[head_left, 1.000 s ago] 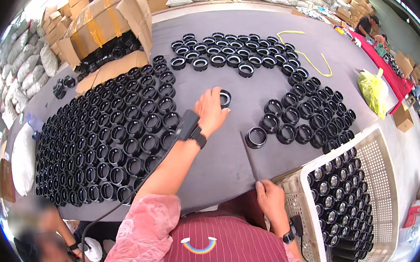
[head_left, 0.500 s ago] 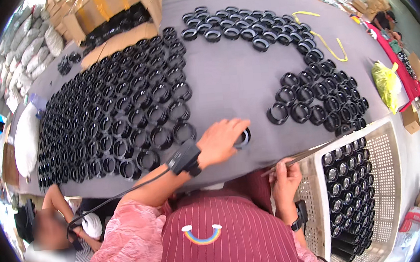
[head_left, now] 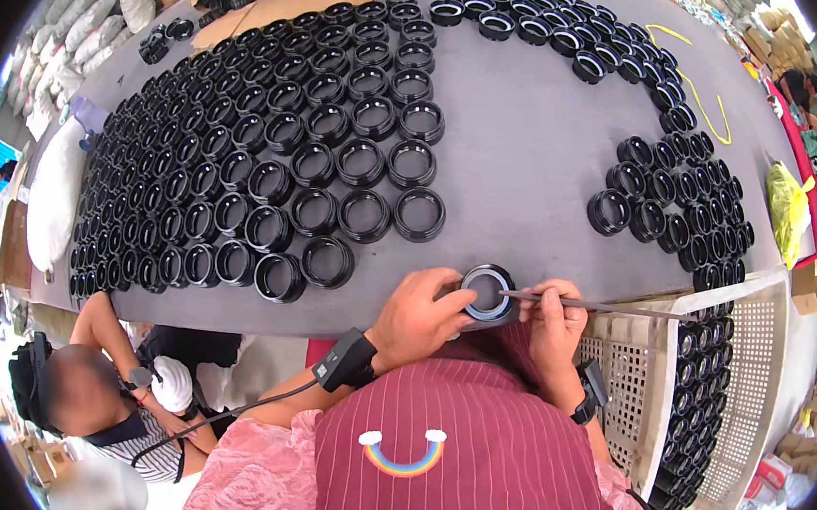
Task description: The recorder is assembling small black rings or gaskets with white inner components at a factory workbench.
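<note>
My left hand (head_left: 421, 316) grips a black ring (head_left: 488, 294) at the near edge of the grey table (head_left: 517, 168). My right hand (head_left: 552, 318) holds a thin metal tool (head_left: 588, 305) whose tip rests across the ring's opening. Both hands are close to my chest, just over the table edge. A black band with a cable sits on my left wrist (head_left: 343, 359), a watch on my right wrist.
Several rows of black rings (head_left: 263, 151) cover the table's left half, and a looser cluster (head_left: 676, 202) lies at the right. A white perforated crate (head_left: 720, 373) with stacked rings stands at my right. Another person (head_left: 100, 398) sits at my left. Cardboard lies at the far edge.
My left hand pulled a ring from the middle of the table back to the near edge. My right hand came up with the thin tool and met the ring.
</note>
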`<act>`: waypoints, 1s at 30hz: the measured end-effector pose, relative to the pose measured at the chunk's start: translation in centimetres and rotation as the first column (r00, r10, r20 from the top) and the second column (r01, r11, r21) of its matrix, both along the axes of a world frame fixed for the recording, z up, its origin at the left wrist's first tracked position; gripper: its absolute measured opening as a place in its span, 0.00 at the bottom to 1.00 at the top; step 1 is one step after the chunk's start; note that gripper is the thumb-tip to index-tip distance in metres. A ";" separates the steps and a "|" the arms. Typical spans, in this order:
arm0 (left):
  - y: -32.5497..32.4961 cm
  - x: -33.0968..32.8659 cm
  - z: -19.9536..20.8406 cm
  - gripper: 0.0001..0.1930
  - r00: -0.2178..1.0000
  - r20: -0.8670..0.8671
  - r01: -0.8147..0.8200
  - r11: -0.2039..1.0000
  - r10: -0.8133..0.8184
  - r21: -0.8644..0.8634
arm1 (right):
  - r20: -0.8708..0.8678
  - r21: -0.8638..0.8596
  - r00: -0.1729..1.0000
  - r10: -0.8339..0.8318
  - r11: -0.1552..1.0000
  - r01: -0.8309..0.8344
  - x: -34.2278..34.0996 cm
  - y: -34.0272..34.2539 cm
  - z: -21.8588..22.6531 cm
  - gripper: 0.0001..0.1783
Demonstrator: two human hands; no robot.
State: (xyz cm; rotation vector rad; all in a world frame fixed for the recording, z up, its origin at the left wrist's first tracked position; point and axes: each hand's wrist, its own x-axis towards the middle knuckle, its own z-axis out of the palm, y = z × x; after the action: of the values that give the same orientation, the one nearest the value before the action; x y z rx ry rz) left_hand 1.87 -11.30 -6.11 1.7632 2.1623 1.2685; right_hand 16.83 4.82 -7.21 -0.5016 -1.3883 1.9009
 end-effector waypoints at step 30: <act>-0.2 -0.8 -0.8 0.12 0.999 0.033 -0.010 0.999 0.008 0.043 | 0.195 0.138 0.976 0.095 0.983 -0.123 -0.5 -0.8 0.4 0.06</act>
State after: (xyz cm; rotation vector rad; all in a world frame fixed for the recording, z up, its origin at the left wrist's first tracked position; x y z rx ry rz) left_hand 1.10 -11.55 -6.93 1.7374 2.1436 1.3470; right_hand 16.31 4.01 -6.86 -0.5523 -1.6987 1.8551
